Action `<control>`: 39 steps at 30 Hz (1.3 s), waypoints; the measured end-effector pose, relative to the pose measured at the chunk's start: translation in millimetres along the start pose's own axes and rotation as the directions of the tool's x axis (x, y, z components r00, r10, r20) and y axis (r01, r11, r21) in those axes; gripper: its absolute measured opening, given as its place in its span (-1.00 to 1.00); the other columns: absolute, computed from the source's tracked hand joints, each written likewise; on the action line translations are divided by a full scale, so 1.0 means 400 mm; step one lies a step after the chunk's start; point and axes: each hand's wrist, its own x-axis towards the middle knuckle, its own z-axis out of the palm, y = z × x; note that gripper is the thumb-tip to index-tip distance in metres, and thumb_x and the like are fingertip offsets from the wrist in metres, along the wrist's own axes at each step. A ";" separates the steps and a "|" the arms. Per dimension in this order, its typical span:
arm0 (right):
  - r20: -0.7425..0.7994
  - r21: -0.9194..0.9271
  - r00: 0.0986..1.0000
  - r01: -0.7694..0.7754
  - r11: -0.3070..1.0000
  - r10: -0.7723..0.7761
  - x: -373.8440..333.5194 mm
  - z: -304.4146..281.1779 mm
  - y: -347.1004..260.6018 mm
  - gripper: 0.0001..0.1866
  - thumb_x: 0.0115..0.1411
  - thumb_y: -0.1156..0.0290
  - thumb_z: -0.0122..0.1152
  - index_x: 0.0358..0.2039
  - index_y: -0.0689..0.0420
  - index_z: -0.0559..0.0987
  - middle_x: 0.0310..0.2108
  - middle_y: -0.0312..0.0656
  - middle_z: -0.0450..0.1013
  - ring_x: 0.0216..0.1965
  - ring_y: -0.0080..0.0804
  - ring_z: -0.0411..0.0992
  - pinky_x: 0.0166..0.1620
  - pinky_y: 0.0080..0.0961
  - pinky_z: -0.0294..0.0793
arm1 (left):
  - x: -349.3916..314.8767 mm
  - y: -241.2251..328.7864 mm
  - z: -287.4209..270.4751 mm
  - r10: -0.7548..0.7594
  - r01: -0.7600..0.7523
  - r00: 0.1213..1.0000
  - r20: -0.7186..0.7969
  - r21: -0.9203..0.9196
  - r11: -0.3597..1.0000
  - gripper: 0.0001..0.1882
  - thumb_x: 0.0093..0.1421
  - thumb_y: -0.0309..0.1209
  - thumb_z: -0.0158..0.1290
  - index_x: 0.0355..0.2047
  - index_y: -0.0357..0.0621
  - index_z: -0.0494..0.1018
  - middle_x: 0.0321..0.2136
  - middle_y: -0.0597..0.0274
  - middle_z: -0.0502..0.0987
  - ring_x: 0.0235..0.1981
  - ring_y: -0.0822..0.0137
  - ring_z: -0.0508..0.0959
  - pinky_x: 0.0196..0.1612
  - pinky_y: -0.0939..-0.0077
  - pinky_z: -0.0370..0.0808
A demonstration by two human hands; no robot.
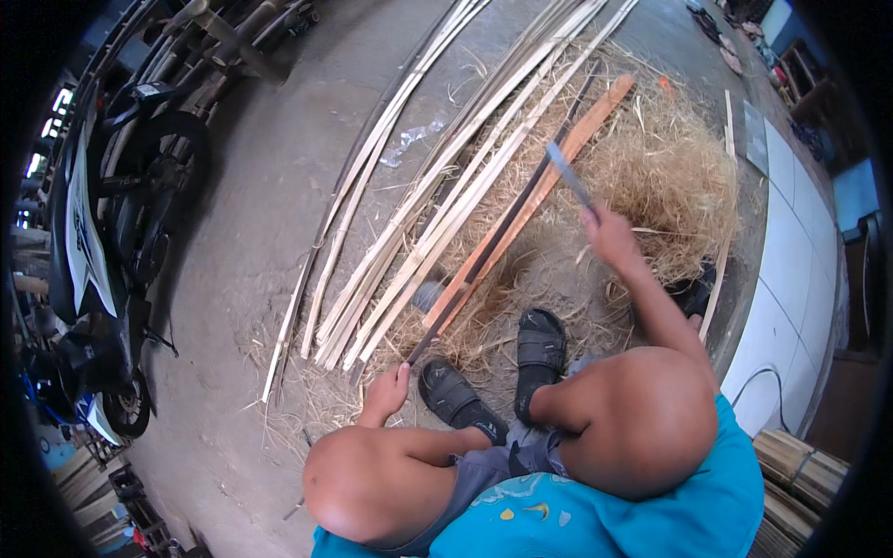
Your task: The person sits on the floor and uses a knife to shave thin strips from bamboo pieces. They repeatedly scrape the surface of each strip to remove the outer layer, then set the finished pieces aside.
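Observation:
My left hand (386, 392), near the left knee, pinches the near end of a long dark strip (472, 272), which looks like bamboo. The strip runs away from me over an orange-brown wooden board (595, 119) that lies aslant on the ground. My right hand (611, 237) is closed round the handle of a knife (571, 177), its grey blade pointing up and left. The blade's tip is by the strip and board; whether it touches them I cannot tell. The handle is mostly hidden in my fist.
Several long pale strips (446, 219) lie left of the board. A heap of fine curled shavings (665, 186) spreads to its right. My sandalled feet (541, 349) stand close to the board's near end. A motorcycle (121, 223) is at the left, white tiles (791, 270) at the right.

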 end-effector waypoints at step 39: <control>0.176 0.047 0.898 0.401 0.915 -0.403 -0.173 0.206 -0.037 -0.58 0.32 0.08 0.16 0.05 0.07 0.56 -0.10 0.07 0.57 -0.08 0.11 0.55 -0.06 -0.12 0.57 | 0.030 0.034 -0.005 0.009 0.150 0.961 0.278 -0.546 0.824 -0.45 0.41 -0.03 0.01 -0.58 -0.21 0.50 -0.69 0.33 0.45 -0.65 0.48 0.42 -0.54 0.49 0.36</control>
